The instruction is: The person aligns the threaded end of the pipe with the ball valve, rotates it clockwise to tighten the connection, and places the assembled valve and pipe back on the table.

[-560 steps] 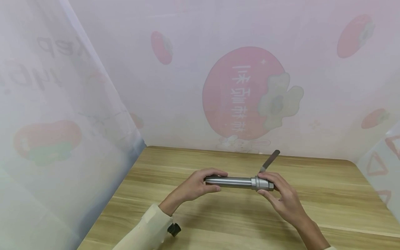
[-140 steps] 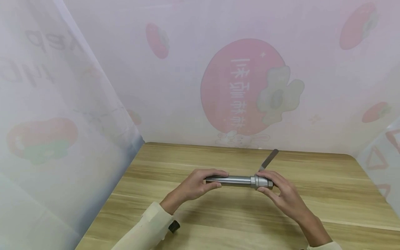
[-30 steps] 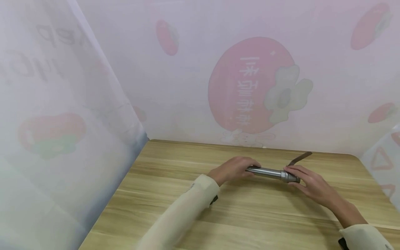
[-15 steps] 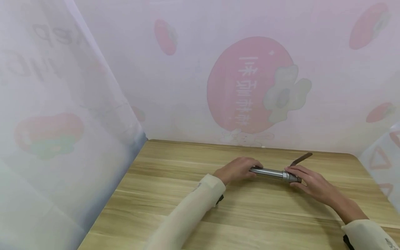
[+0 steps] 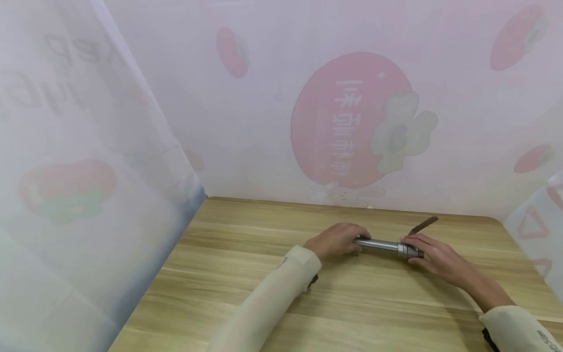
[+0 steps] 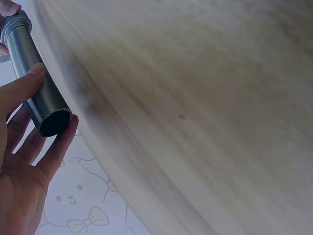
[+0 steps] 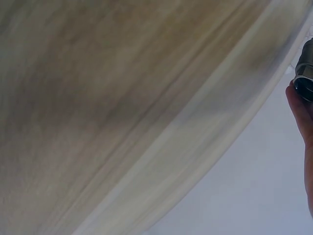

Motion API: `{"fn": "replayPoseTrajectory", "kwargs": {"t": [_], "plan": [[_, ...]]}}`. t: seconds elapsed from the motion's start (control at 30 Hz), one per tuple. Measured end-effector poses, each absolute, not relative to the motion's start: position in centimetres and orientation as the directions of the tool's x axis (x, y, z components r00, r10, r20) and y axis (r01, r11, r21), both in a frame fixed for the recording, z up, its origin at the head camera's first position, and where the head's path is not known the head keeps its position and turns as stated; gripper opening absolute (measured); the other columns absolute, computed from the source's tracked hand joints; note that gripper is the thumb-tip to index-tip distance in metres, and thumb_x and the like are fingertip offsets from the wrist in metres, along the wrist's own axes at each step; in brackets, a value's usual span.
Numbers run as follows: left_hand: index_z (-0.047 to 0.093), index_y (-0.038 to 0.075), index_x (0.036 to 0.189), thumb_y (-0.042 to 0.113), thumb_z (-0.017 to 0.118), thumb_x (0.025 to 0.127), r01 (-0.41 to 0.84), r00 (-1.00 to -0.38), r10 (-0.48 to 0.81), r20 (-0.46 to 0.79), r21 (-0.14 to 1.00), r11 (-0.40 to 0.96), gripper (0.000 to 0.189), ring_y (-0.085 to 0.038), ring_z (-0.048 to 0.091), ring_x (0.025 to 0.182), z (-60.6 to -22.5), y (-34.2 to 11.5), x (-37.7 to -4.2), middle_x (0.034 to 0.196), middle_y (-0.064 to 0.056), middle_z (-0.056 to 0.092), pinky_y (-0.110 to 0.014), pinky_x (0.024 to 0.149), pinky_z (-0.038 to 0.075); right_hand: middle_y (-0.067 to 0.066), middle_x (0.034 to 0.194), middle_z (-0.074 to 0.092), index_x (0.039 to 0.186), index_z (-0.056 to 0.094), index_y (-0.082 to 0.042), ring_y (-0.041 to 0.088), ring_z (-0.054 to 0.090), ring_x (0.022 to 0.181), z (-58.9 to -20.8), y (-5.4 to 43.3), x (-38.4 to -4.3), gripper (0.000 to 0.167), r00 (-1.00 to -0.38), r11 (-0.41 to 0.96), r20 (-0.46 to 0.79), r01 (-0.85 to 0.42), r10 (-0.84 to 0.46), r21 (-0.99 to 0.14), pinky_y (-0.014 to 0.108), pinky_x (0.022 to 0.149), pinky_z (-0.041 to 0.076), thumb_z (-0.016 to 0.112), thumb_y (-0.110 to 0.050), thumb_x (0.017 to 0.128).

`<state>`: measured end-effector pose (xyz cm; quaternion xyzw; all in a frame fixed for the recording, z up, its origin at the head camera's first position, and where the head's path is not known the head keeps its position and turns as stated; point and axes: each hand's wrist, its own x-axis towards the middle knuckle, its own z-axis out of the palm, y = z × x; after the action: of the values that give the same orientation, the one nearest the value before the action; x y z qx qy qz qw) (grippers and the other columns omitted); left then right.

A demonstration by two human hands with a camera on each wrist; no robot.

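A shiny steel pipe point(image 5: 380, 245) is joined at its right end to a ball valve point(image 5: 410, 251), whose dark lever point(image 5: 424, 225) slants up and to the right. My left hand point(image 5: 336, 239) holds the free end of the pipe between thumb and fingers. In the left wrist view, the round open mouth of the pipe point(image 6: 46, 100) faces the camera, thumb on one side and fingertips beneath. At the other end, my right hand point(image 5: 442, 259) grips the valve body, covering part of it. Only the valve's open end point(image 7: 305, 81) and a finger show in the right wrist view.
A wood-grain table point(image 5: 264, 303) lies under both hands. A pale curtain with printed fruit point(image 5: 255, 122) hangs behind the table's far edge, and another curtain point(image 5: 66, 244) is on the left. Dark wrist-camera straps sit at the cream cuffs.
Compared with several seconds ago, both hands have carried the pipe and valve right, and the lever leans further right. Over the last second they stay almost still, with the same grip.
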<state>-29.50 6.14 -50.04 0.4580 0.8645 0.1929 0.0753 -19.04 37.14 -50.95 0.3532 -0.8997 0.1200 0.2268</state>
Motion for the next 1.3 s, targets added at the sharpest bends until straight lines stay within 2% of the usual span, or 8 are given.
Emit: {"fn": "replayPoseTrajectory", "kwargs": {"t": [0.27,0.53,0.67,0.97,1.3], "plan": [[0.073,0.023,0.138,0.023,0.082,0.100,0.769,-0.572,0.819,0.033,0.370,0.522,0.039,0.000,0.065,0.121,-49.9,6.4,-29.4,0.135,0.012,0.074,-0.017,0.107,0.051,0.012,0.128,0.074,0.133,0.072,-0.006,0.032,0.076,0.104,-51.2,37.2,-19.2,0.066,-0.667,0.731,0.472,-0.679,-0.577,-0.067,0.045,0.076,0.066,0.097,-0.004,0.073],[0.072,0.023,0.140,0.025,0.082,0.100,0.771,-0.577,0.817,0.019,0.343,0.536,0.042,-0.001,0.066,0.128,-50.3,6.6,-29.5,0.140,0.011,0.073,-0.018,0.111,0.050,0.014,0.128,0.074,0.132,0.073,-0.006,0.036,0.076,0.107,-51.6,37.2,-19.2,0.062,-0.692,0.744,0.451,-0.662,-0.563,-0.088,0.050,0.078,0.066,0.096,-0.005,0.075],[0.072,0.022,0.141,0.025,0.082,0.100,0.776,-0.576,0.817,0.026,0.329,0.537,0.042,-0.002,0.066,0.129,-50.5,6.6,-29.4,0.141,0.011,0.073,-0.018,0.112,0.050,0.013,0.128,0.075,0.132,0.073,-0.006,0.036,0.076,0.107,-51.8,37.2,-19.2,0.062,-0.687,0.743,0.454,-0.665,-0.567,-0.080,0.051,0.079,0.066,0.097,-0.005,0.074],[0.072,0.023,0.141,0.026,0.082,0.100,0.773,-0.589,0.808,0.023,0.309,0.555,0.042,-0.002,0.066,0.129,-50.4,6.6,-29.2,0.140,0.012,0.073,-0.018,0.112,0.050,0.010,0.127,0.075,0.132,0.073,-0.007,0.032,0.076,0.106,-52.0,37.2,-19.3,0.063,-0.673,0.739,0.467,-0.672,-0.574,-0.059,0.047,0.078,0.066,0.097,-0.006,0.074],[0.073,0.024,0.139,0.024,0.082,0.101,0.764,-0.596,0.803,0.031,0.331,0.554,0.039,-0.001,0.067,0.124,-50.4,6.4,-29.3,0.137,0.012,0.074,-0.018,0.109,0.051,0.014,0.127,0.075,0.132,0.072,-0.006,0.035,0.076,0.105,-52.2,37.3,-19.3,0.063,-0.675,0.741,0.480,-0.667,-0.560,-0.074,0.049,0.078,0.066,0.096,-0.004,0.074]]}}
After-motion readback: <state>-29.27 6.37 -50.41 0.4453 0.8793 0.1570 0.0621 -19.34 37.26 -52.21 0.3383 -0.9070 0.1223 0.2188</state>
